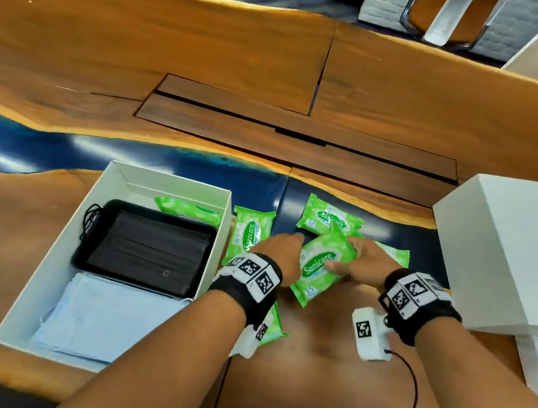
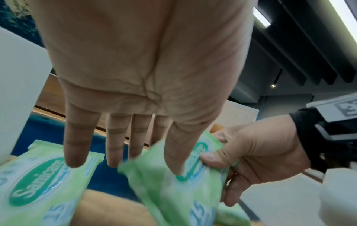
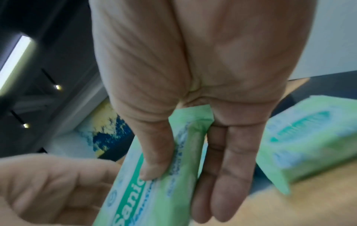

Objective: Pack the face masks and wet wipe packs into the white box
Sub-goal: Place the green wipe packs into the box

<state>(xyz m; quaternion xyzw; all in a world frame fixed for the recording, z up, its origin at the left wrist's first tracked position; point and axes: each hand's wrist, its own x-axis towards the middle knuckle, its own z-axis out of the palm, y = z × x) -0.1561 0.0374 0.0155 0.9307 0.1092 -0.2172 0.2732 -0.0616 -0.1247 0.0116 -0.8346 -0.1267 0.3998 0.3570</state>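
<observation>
The white box (image 1: 43, 276) lies open at the left. It holds black masks (image 1: 147, 249) in a dark tray, blue masks (image 1: 106, 316) in front, and one green wipe pack (image 1: 187, 209) at its far right corner. Right of the box, a tilted green wet wipe pack (image 1: 319, 263) is held by both hands. My left hand (image 1: 283, 252) (image 2: 146, 166) pinches its left side, thumb on top. My right hand (image 1: 356, 261) (image 3: 185, 183) pinches its right side, thumb on the label and fingers underneath. Loose packs lie beside the box (image 1: 250, 235), further back (image 1: 329, 217), and under my left wrist (image 1: 273, 325).
A tall white lid or second box (image 1: 509, 251) stands at the right, close to my right wrist. The wooden table (image 1: 178, 52) has a glossy blue strip (image 1: 61, 147) and a recessed dark panel (image 1: 297, 138) behind the packs. A black cable (image 1: 410, 396) trails from my right wrist.
</observation>
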